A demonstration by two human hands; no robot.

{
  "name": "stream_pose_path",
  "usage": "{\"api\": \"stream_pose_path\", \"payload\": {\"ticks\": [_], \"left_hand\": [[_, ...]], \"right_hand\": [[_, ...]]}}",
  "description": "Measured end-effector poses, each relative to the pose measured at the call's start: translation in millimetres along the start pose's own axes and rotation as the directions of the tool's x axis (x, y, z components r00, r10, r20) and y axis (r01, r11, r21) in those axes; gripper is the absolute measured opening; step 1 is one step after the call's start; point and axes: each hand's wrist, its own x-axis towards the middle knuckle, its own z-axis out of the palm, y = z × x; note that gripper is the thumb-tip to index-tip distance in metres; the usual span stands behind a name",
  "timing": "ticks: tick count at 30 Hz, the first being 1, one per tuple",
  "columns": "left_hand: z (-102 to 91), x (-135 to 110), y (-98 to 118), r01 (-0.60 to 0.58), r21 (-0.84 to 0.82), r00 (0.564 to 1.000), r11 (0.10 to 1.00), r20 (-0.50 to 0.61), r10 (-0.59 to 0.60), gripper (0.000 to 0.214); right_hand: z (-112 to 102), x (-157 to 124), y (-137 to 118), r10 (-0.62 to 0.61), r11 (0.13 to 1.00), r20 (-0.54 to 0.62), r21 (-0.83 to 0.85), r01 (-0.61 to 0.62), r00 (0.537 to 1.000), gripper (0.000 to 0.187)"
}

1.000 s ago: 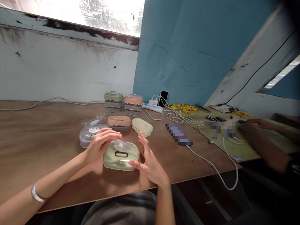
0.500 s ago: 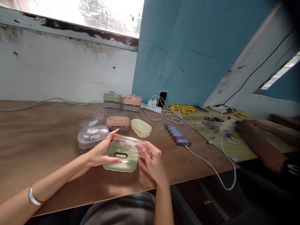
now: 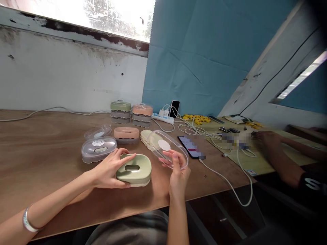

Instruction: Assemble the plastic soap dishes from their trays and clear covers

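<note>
My left hand [image 3: 110, 170] grips the left end of a green oval soap box [image 3: 138, 173] that has a slot in its top. In my right hand [image 3: 178, 172] is a clear plastic lid [image 3: 172, 143] with a round white sticker, tilted up and apart from the green box. Beyond my left hand sits a grey box [image 3: 88, 153] under a clear lid with a label. Another clear lid [image 3: 89, 132] lies behind it. A pink-and-grey box [image 3: 126, 133] stands close by, and pale yellow oval pieces [image 3: 145, 136] lie partly behind the lid I hold.
Stacked boxes, one stack green-topped [image 3: 120, 111] and one pink-topped [image 3: 142, 115], stand near the wall. To the right are a phone [image 3: 187, 146] on a cable, a power strip [image 3: 162, 117] and yellow items [image 3: 196, 119]. Another person's hand [image 3: 268, 141] works at the far right.
The clear lid has come off the green box and moved right in my right hand. My left hand has closed around the box's left end.
</note>
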Motion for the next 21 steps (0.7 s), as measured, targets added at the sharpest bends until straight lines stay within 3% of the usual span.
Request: {"api": "stream_pose_path", "payload": {"ticks": [4,11,21], "left_hand": [[-1.2,1.6,3.3,0.001,-0.05,0.999,0.999,-0.046,-0.003,0.071],[1.0,-0.7,4.3,-0.004,0.002,0.999,1.0,0.032,0.004,0.079],[2.1,-0.1,19.0,-0.055,0.195,0.998,0.979,0.017,0.053,0.071]], "right_hand": [[0.1,0.3,0.1,-0.018,1.0,0.001,0.006,0.018,1.0,0.039],[-1.7,1.2,1.6,-0.027,1.0,0.006,0.009,0.027,1.0,0.038],[-0.6,3.0,8.2,-0.018,0.988,0.197,-0.147,0.048,0.98,0.028]]}}
